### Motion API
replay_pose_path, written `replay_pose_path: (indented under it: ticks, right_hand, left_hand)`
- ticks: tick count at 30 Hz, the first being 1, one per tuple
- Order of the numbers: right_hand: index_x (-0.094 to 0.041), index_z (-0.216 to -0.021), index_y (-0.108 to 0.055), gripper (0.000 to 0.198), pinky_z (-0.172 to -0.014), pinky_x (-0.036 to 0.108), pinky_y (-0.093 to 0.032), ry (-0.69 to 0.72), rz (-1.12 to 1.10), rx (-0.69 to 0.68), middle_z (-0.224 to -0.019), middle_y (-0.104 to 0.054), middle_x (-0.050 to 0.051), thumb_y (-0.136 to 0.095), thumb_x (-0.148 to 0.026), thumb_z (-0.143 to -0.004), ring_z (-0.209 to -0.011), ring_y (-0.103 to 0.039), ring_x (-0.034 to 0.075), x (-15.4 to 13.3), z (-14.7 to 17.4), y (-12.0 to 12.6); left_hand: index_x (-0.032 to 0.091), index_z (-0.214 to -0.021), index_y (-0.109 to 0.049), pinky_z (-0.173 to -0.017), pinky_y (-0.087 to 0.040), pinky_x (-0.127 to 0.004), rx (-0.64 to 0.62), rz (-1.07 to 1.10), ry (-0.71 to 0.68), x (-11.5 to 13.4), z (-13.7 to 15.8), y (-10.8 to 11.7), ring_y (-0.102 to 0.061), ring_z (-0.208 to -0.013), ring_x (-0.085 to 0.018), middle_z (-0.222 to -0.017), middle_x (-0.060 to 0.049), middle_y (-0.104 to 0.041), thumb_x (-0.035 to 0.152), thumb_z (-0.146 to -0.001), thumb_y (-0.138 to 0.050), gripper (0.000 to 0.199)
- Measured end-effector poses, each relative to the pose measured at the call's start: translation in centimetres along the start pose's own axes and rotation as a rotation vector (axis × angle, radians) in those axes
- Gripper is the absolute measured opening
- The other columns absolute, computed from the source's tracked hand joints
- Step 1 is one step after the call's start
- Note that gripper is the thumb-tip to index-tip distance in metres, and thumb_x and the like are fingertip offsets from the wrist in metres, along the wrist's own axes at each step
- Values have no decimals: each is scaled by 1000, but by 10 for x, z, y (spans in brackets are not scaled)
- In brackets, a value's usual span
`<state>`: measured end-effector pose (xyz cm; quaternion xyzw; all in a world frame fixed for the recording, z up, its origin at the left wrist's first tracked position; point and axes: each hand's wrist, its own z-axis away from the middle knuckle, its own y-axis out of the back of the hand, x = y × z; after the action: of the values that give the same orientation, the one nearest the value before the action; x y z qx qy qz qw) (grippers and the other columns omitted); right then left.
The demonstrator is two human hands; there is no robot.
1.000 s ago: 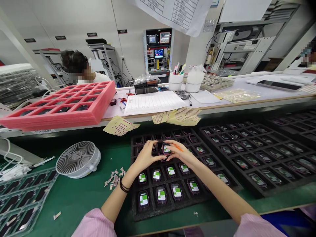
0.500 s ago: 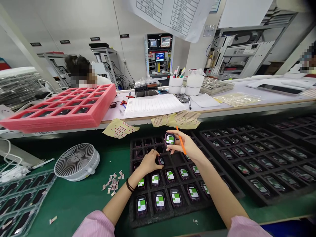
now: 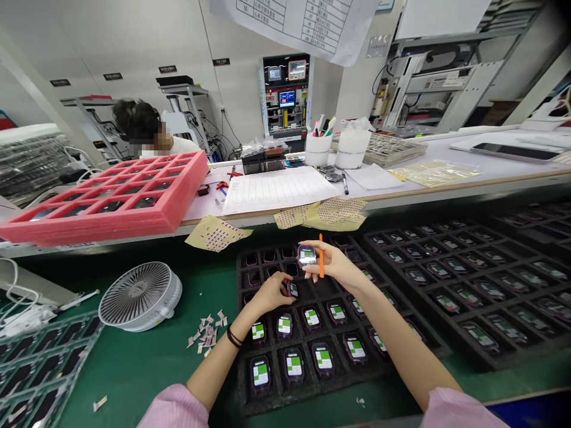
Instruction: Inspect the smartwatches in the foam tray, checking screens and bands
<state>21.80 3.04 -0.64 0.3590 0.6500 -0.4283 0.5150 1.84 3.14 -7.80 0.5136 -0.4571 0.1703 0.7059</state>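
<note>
Raised over the black foam tray (image 3: pixel 307 395), my right hand (image 3: pixel 341 270) pinches a smartwatch body (image 3: pixel 306 255) with a lit green-and-white screen. The same hand keeps a thin orange stick (image 3: pixel 321 255) between its fingers, standing nearly upright. Lower and to the left, my left hand (image 3: pixel 270 292) has its thumb and fingers closed on a second smartwatch body (image 3: pixel 293 289), tilted at its tray pocket. Front rows of the tray hold several watch bodies with lit screens, such as a lit watch (image 3: pixel 323 356). Those at the back are dark.
More black foam trays (image 3: pixel 446 297) of watches lie to the right. A grey fan (image 3: pixel 140 295), small loose tabs (image 3: pixel 209 333) and a clear tray (image 3: pixel 44 362) are on the left. Yellow sticker sheets (image 3: pixel 218 233) and a pink foam tray (image 3: pixel 169 217) sit on the shelf. A person sits beyond.
The orange stick has swung from slanted to nearly upright, and the watch in my right hand has tilted, its screen catching glare. My left hand stays on its watch. The view has shifted slightly.
</note>
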Motion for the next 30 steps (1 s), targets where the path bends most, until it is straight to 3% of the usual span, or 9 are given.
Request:
replay_pose_path:
  ticks: [3, 9, 14, 17, 22, 26, 30]
  right_hand:
    - [-18, -114, -59, 56, -49, 26, -55, -10, 24, 2, -82, -63, 1, -80, -20, -62, -58, -66, 14, -1, 1, 1]
    - [-18, -113, -58, 56, -49, 28, -55, 8, 52, 27, -83, -64, 1, -80, -21, -62, -57, -64, 14, -2, 2, 3]
    - [-18, -114, -55, 55, -49, 28, -54, -3, 43, 33, -78, -63, 0, -79, -23, -65, -58, -66, 15, -2, 1, 5]
    - [-19, -113, -54, 45, -50, 28, -54, -6, -3, 33, -85, -62, 2, -73, -29, -74, -61, -68, 17, -3, 1, 5]
    - [-20, -108, -58, 39, -51, 27, -55, 8, -8, -9, -93, -62, 4, -72, -31, -74, -62, -69, 16, -7, 3, 0]
    - [-17, -102, -60, 33, -44, 25, -52, -2, 19, 14, -80, -62, 1, -69, -36, -76, -52, -66, 14, -9, 5, -5]
    - [-17, -103, -59, 31, -43, 24, -51, -25, 13, 14, -67, -60, -1, -59, -41, -84, -49, -65, 15, -10, 7, -8]
  left_hand:
    - [15, -100, -59, -61, -48, -27, 8, 18, 6, -1, 0, -1, -60, -68, -13, -100, -6, -57, 16, -60, -73, 42]
    - [15, -97, -54, -59, -47, -26, 21, 114, 27, -1, -1, 1, -60, -66, -15, -74, 1, -61, 13, -59, -72, 42]
    - [16, -105, -50, -71, -49, -28, 69, 493, 32, 11, 0, 15, -64, -74, -14, -82, -1, -65, 18, -61, -76, 51]
    - [19, -115, -47, -66, -46, -25, 100, 626, 61, 25, 5, 26, -66, -78, -15, -94, -5, -64, 27, -66, -75, 57]
    - [20, -117, -47, -58, -43, -22, 129, 629, 40, 44, 20, 36, -66, -75, -14, -100, -7, -63, 39, -73, -69, 52]
    - [18, -110, -52, -53, -42, -21, 206, 585, -28, 51, 29, 38, -64, -66, -12, -96, -6, -65, 42, -75, -66, 44]
    - [17, -106, -56, -51, -42, -21, 273, 576, 8, 56, 34, 39, -61, -59, -11, -80, -2, -64, 48, -82, -55, 38]
